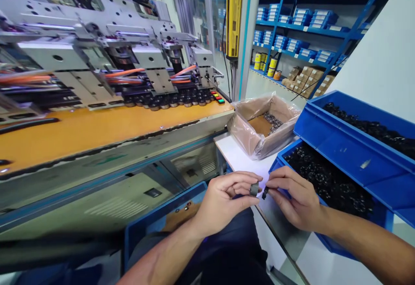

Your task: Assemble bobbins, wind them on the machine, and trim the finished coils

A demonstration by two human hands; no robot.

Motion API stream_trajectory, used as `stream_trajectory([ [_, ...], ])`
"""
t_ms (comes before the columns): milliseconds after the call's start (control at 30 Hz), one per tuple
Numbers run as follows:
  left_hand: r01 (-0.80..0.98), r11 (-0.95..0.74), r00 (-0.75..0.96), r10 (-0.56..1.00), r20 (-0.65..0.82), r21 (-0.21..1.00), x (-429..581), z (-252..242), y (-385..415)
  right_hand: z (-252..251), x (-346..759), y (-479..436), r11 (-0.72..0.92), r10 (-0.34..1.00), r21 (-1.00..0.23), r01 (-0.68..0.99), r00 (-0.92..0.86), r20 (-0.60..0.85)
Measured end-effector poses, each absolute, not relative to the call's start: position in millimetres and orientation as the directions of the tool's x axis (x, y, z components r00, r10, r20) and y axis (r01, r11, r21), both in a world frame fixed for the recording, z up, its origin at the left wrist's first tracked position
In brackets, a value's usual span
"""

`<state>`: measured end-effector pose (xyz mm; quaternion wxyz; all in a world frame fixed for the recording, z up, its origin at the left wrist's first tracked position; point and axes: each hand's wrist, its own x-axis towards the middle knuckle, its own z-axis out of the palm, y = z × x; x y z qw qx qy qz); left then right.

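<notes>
My left hand [228, 194] is closed around a small grey cylindrical part [254, 189], held between thumb and fingers. Close to its right, my right hand [293, 196] pinches a small black plastic part [265, 192] at the fingertips. The two parts face each other with a narrow gap between them. Both hands are above my lap and the white table's edge. Beside my right hand, a lower blue bin [275, 164] holds many black plastic parts [324, 177].
An upper blue bin [343, 136] with black parts rests over the lower one. A plastic-lined cardboard box [249, 140] stands behind. At left, a machine [116, 56] overhangs an orange worktop [97, 131] with a row of dark round parts [173, 100]. Blue shelving [324, 32] stands farther back.
</notes>
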<state>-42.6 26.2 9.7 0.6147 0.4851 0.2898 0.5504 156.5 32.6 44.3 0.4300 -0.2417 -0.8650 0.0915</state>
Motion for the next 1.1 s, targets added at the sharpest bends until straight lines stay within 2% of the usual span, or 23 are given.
stream_trajectory([
  [200, -0.53, 0.006, 0.291, 0.94, 0.176, 0.848, -37, 9, 31, 42, 157, 35, 0.864, 0.502, -0.388, 0.322, -0.481, 0.719],
  [467, -0.458, 0.126, 0.346, 0.937, 0.046, 0.88, -31, 8, 29, 44, 157, 35, 0.859, 0.505, -0.365, 0.359, -0.484, 0.715],
  [667, -0.537, 0.078, 0.322, 0.939, 0.119, 0.84, -29, 5, 28, 44, 159, 36, 0.893, 0.446, -0.318, 0.319, -0.535, 0.717],
  [867, -0.582, 0.073, 0.351, 0.921, 0.169, 0.81, -32, 6, 28, 42, 158, 37, 0.924, 0.346, -0.157, 0.348, -0.589, 0.73],
  [1100, -0.581, 0.067, 0.365, 0.912, 0.186, 0.811, -31, 7, 26, 44, 158, 36, 0.936, 0.32, -0.142, 0.322, -0.609, 0.726],
])
